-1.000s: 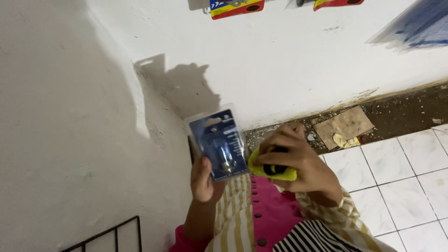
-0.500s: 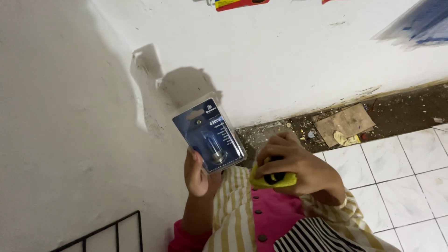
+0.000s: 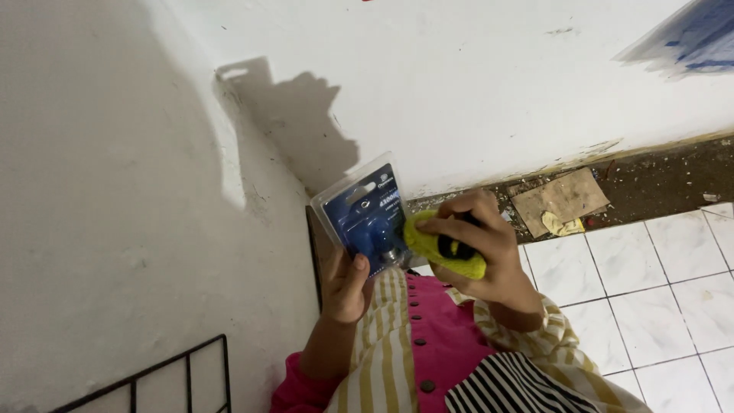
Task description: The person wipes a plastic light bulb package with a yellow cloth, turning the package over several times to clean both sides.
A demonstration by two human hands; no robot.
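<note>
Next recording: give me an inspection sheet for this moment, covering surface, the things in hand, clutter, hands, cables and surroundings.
Surface: white tiled floor, with a bare dirty strip along the wall base.
Things in hand: blue blister pack held up and tilted; yellow and black tool, its tip against the pack's lower right part.
Clutter: scrap of brown cardboard and a crumpled yellowish bit on the dirty strip.
Hands: left hand grips the pack's bottom edge, thumb on its front; right hand is wrapped around the tool.
Cables: nothing seen.
Surroundings: white plastered walls meeting in a corner, black wire grid at lower left, blurred blue shape at upper right.
</note>
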